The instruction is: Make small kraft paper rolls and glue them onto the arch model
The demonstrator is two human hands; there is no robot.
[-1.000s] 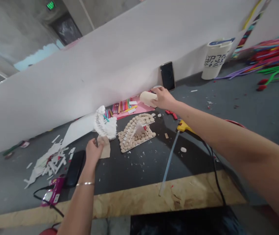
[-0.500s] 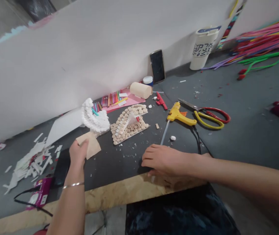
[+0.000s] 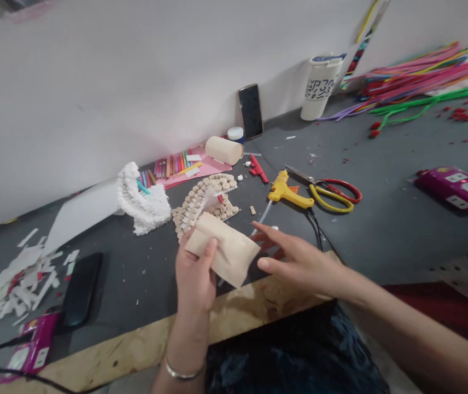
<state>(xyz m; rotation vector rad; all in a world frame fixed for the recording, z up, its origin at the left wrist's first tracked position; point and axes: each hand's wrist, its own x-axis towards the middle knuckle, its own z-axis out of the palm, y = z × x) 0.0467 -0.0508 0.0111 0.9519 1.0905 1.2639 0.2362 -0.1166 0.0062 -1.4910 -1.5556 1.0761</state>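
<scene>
My left hand pinches a beige piece of paper between thumb and fingers, above the front of the table. Just to its right is my right hand, fingers apart and empty, close to the paper's right edge. Behind the paper stands a small model covered in round beige discs, partly hidden by it. A white, bumpy curved model sits to the left of that. Beyond my right hand lies a yellow glue gun with a glue stick in its back.
Scissors lie right of the glue gun. A beige roll, a leaning phone and a white cup are along the wall. Paper scraps, a black phone and a purple power strip are at left.
My left hand has carried the beige paper rightwards, in front of the disc-covered model. My right hand has lifted off the table and opened beside the paper. The view has shifted right.
</scene>
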